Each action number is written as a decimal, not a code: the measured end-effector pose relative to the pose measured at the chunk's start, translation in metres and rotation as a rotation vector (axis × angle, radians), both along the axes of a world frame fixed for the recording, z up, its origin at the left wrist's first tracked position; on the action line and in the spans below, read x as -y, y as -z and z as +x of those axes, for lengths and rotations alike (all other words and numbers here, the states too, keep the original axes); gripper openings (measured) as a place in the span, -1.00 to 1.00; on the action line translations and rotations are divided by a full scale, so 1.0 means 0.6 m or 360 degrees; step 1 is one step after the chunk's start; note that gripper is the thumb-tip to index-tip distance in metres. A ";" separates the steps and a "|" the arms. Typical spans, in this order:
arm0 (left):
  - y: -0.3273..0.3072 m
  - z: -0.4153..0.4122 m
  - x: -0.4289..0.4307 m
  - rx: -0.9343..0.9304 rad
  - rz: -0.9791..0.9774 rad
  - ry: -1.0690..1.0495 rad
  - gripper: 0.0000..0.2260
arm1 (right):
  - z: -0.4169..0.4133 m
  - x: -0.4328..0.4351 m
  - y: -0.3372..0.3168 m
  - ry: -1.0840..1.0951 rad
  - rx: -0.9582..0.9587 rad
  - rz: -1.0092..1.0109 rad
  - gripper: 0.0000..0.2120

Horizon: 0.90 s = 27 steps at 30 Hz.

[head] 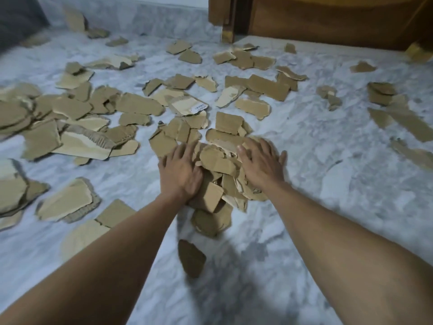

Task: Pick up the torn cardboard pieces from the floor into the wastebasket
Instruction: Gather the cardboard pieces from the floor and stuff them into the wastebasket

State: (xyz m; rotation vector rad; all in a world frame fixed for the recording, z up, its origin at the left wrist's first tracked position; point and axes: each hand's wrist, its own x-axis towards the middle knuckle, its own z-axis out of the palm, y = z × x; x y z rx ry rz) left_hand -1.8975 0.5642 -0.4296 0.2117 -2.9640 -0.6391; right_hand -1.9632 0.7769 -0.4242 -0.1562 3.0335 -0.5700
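1. Both hands are down on the marble floor (304,141), and we're in the gathering step: the left hand (180,171) and the right hand (260,164) bracket a heap of torn pieces (218,174) right in front of the person
2. Grip check: both hands are spread flat, palms down, fingers apart, pressing against the heap from either side. Nothing is clamped or lifted; this reads as raking inward, not a pickup
3. Where's the cardboard? Everywhere. Besides the heap between the hands, a broad scatter of pieces (70,113) covers the floor to the left, more lie toward the wooden furniture (328,22) at the back, and strips trail off on the right. One stray piece (191,258) sits just below the heap, between the forearms
4. The wastebasket is nowhere in view, so I judge the task barely begun
5. Next move, as I see it: squeeze the heap together, get fingers under the bottom layer, and lift without loose edge pieces sliding out. Flat cardboard on smooth marble may skid away
6. Writing: one pale piece carries a white label (198,107) with dark print, too small and blurred to read. No brand can be made out
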 end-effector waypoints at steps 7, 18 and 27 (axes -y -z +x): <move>-0.022 -0.011 0.031 0.0326 0.0262 -0.0575 -0.17 | 0.015 -0.009 -0.016 0.0324 0.0121 -0.0076 -0.13; -0.023 0.043 -0.035 0.0120 0.0214 -0.0427 -0.53 | 0.085 0.074 -0.026 0.0026 -0.0046 0.0044 -0.18; -0.052 0.047 -0.063 0.0132 0.0674 -0.0387 -0.65 | 0.109 0.085 -0.037 0.0122 0.0030 -0.0073 -0.32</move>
